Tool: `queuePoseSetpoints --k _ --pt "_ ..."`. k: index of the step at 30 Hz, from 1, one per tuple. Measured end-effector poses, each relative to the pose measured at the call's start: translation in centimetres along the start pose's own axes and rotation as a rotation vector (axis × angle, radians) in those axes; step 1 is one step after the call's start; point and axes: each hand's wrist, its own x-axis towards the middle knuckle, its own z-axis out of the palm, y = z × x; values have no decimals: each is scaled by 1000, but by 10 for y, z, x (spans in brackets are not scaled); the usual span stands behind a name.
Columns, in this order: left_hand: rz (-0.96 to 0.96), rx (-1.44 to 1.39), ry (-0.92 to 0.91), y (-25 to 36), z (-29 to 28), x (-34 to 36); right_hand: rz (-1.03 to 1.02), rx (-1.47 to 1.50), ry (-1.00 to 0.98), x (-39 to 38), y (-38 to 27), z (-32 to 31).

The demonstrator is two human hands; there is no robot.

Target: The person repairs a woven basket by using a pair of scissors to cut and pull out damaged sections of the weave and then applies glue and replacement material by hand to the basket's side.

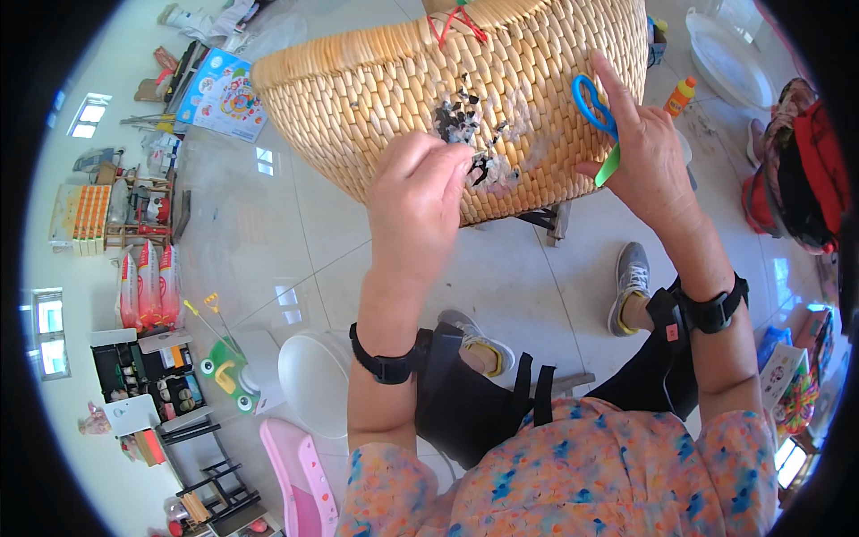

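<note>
A large woven straw basket (358, 107) is tilted up in front of me. A rough patch of black and whitish scraps (458, 118) clings to its side. My left hand (416, 192) has thumb and fingers pinched together at the lower left of that patch; whatever is between the fingertips is too small to make out. On the basket's right side, my right hand (649, 161) holds what look like scissors (588, 106), with a blue loop and a green part showing. Its index finger points up along the weave, and the rest of the scissors is hidden by the hand.
Red cords (456, 29) are tied at the basket's rim. A white bucket (313, 385) and a pink plastic tub (300, 483) stand at my left. An orange bottle (681, 96) and a white basin (729, 58) sit at the far right. Shelves and bags line the left wall.
</note>
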Motion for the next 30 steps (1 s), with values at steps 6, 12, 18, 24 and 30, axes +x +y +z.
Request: queuePoseSetpoints --k 6,12,18,24,30 --pt "32 54 -9 -5 -7 0 5 3 -13 -1 -2 -1" --pt "19 43 -56 -11 -10 -2 20 15 -49 -1 -5 -4" --pt "16 93 30 -9 -10 -1 0 5 -9 -1 0 1" --pt "8 20 -27 -6 -10 -1 3 38 -17 0 -3 -2" --pt "64 87 -98 -5 -9 -3 28 30 -50 -1 -6 -6"
